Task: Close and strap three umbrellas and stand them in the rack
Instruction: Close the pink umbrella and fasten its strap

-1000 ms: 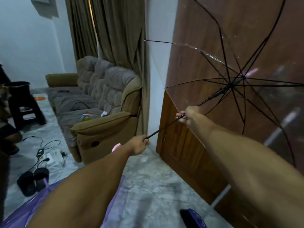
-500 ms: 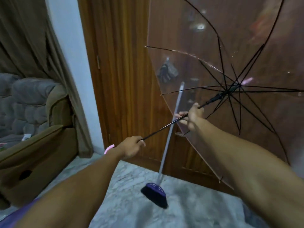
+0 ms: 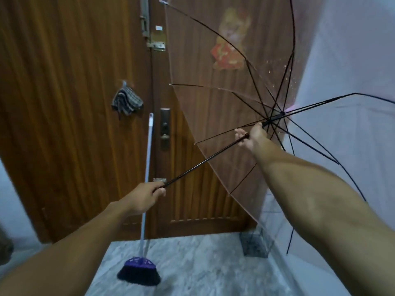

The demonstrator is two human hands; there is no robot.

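A: Head view, entry. Clear umbrella fully open, filling the right half of the frame; its shaft runs from lower centre up to the hub at right. Left hand is fisted around the handle end. Right hand sits high on the shaft just below the hub, thumb lifted, fingers partly loose. I cannot tell if it grips the sliding collar.

B: Rack?

A: Possibly the clear box on the floor at lower right, by the wall. Not certain.

B: Risks?

A: Judgement only: rib tips stand near the door and the right wall, so pulling the collar down here could snag a rib. Fingers close to the hub could get pinched as the struts fold. Droplets on the canopy suggest a wet, slippery shaft. The broom leaning on the door could be knocked over.

B: Versus half a second ago?

A: View has swung right: armchair and curtain gone from the left, door latch and hanging cloth now visible. Right hand has slid up the shaft toward the hub.
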